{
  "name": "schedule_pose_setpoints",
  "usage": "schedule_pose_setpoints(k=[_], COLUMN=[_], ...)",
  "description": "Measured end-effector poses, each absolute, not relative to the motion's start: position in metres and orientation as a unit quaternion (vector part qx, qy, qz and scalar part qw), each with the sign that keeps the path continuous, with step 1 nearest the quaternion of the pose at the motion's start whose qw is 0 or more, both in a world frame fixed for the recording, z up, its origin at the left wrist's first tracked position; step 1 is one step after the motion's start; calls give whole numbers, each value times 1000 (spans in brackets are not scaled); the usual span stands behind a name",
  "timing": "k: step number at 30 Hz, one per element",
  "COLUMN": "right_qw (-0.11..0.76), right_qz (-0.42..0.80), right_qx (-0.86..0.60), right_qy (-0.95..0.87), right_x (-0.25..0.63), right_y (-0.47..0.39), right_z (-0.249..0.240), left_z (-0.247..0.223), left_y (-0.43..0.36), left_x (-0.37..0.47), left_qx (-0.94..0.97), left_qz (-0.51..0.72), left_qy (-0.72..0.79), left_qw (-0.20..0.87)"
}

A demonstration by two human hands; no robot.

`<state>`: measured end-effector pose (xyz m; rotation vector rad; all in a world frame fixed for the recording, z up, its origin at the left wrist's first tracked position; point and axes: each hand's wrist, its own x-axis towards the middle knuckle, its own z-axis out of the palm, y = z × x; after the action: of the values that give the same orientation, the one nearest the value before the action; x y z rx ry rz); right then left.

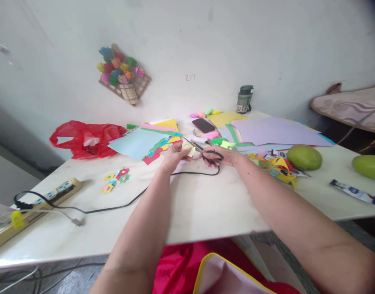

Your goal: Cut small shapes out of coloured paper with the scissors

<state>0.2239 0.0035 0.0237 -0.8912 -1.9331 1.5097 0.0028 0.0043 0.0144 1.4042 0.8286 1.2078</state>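
Note:
Between thumb and fingers, my left hand [175,155] pinches a small piece of pale yellow paper [189,149]. Black-handled scissors [202,152] are in my right hand [216,157], with the fingers through the handle loops. Their blades point left and reach the paper; whether they are cutting into it I cannot tell. Just behind my left hand lie colored paper cutouts [158,152]. Paper flowers [123,175] with round centers rest on the table at the left. Colored paper scraps [276,165] are heaped to the right of my right hand.
Sheets of light blue [135,143] and purple paper [273,130] lie toward the wall, near a phone [203,125]. A black cord [114,209] crosses from a power strip [49,200]. A red plastic bag [80,139], green fruit [304,157], a tube [354,192] and a bottle [244,99] stand around.

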Motion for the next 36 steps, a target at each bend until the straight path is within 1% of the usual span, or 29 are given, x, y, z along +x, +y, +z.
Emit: schedule_pose_setpoints(k=[17, 29, 36], right_qw=[271, 296, 311], right_qz=[543, 526, 481], right_qx=[-336, -334, -408], right_qy=[-720, -723, -711], right_x=[224, 217, 202], right_y=[4, 2, -2], right_z=[25, 24, 24], left_z=[19, 10, 9], left_y=[1, 8, 7], left_x=[3, 9, 17], left_qx=[581, 447, 377], left_qz=[475, 606, 634], left_qy=[364, 361, 357], left_qw=[552, 550, 573])
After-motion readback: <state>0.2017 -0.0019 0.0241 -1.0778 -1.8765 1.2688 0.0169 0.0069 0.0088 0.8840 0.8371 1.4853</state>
